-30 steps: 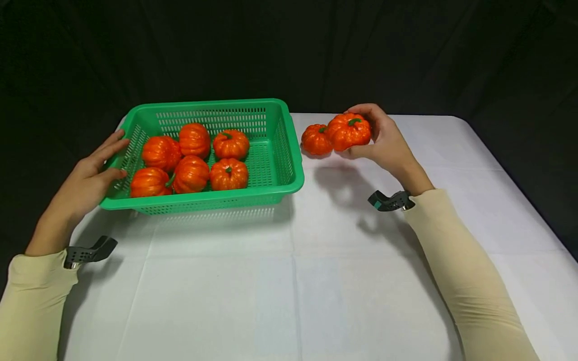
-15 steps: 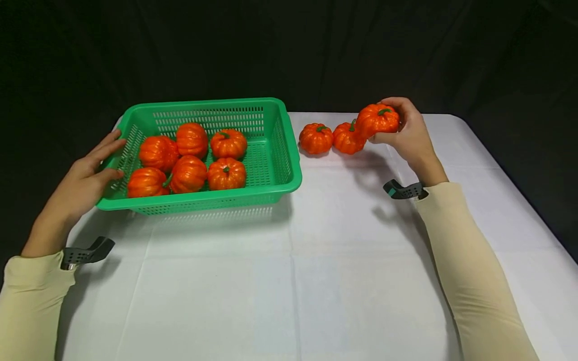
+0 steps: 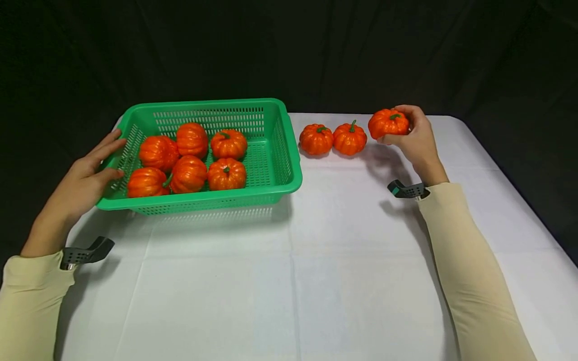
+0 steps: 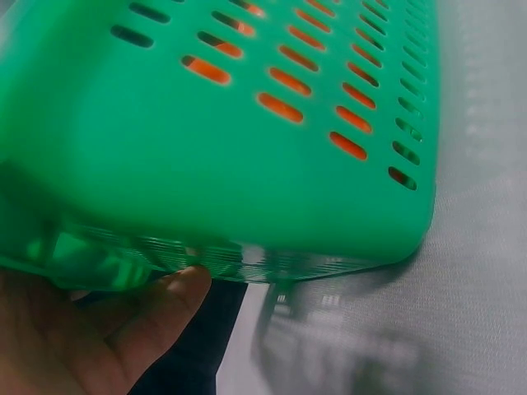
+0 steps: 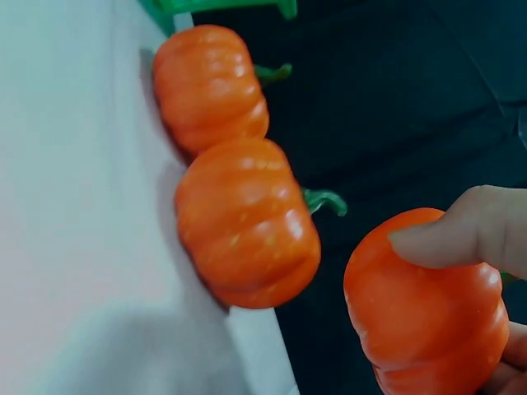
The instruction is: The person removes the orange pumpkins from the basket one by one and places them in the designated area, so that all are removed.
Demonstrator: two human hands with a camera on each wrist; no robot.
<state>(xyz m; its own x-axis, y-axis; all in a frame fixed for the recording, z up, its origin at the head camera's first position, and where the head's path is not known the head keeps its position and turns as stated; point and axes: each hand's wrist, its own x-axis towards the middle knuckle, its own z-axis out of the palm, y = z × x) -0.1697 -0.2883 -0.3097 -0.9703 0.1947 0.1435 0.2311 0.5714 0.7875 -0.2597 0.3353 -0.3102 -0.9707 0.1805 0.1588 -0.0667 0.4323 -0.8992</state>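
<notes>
A small orange pumpkin (image 3: 387,124) with a green stem is gripped by my right hand (image 3: 421,143), thumb on the near side; in the right wrist view this held pumpkin (image 5: 424,309) is apart from the others. Two more pumpkins stand side by side on the table, the left one (image 3: 316,139) near the basket and the right one (image 3: 349,139) nearer my hand. My left hand (image 3: 81,185) rests with fairly straight fingers against the left end of a green slotted basket (image 3: 198,196). Several pumpkins (image 3: 227,174) lie inside it, mostly toward the left.
A white cloth (image 3: 217,291) covers the table. Behind it hangs a black curtain (image 3: 289,50). Bare basket floor (image 3: 259,165) shows at the basket's right end. Each wrist wears a dark camera mount, such as the right one (image 3: 406,190).
My right hand has moved right with its pumpkin, away from the two standing ones, and has lowered slightly in the last half second. The left hand stays at the basket.
</notes>
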